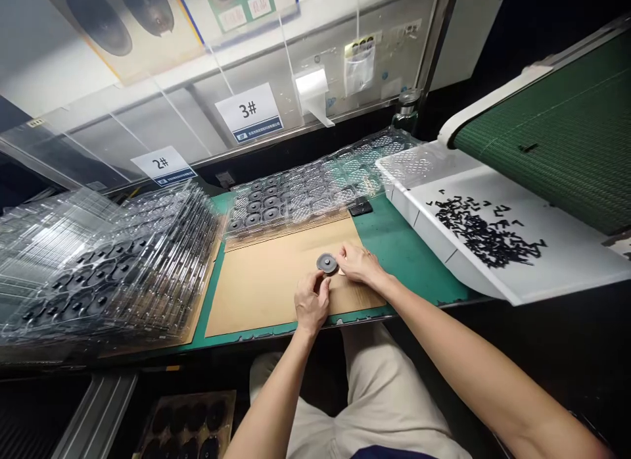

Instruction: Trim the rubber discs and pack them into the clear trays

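- Mid-frame, your left hand (312, 302) and right hand (359, 263) are at a grey disc (327, 263).
- Left: stacked clear trays (190, 248).
- Right: black pieces (486, 239) in a white bin (572, 245).

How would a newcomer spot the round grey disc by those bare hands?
On the green workbench lies a flat tan cardboard sheet. Over its right half, between the bare left hand and bare right hand, is the round grey disc with a raised centre. Unlike similar discs in clear plastic trays, it's outside them.
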